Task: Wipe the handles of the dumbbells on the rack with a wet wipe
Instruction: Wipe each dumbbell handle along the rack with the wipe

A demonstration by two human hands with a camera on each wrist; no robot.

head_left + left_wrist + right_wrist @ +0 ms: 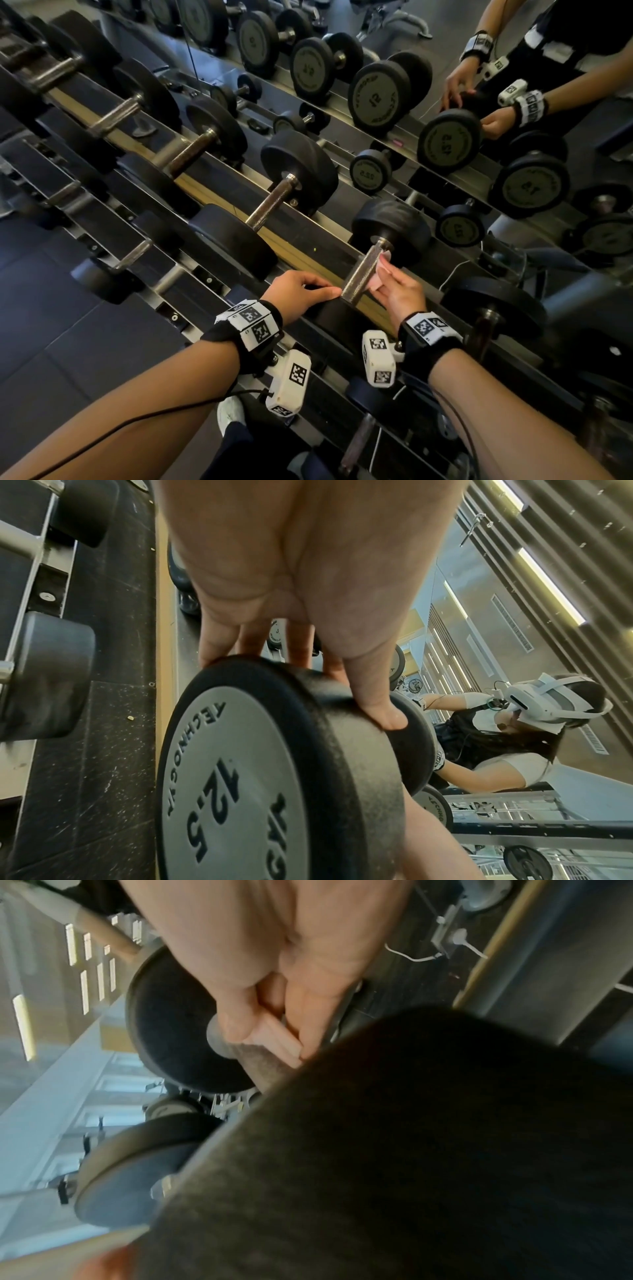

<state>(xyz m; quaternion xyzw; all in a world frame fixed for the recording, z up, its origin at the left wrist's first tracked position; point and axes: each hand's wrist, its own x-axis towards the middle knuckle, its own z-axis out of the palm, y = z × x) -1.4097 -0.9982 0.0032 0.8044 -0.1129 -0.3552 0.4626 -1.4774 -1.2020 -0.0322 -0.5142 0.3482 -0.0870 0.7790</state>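
The nearest dumbbell on the top tier has a knurled steel handle [363, 274] between two black heads. My right hand [385, 277] pinches a folded pinkish wet wipe [376, 281] against the right side of that handle. The right wrist view shows the wipe [274, 1038] held between thumb and fingers, touching the handle [263, 1069] near the far head [171, 1020]. My left hand [325, 287] grips the near head, marked 12.5 [240, 777], with the thumb [383, 712] on its rim and fingers over the top.
More dumbbells [274, 202] lie in a row up the sloped rack [301, 263] to the left, and another dumbbell [493, 308] sits to the right. A lower tier [363, 438] runs by my wrists. A mirror [445, 137] backs the rack. Dark floor tiles [68, 342] lie at left.
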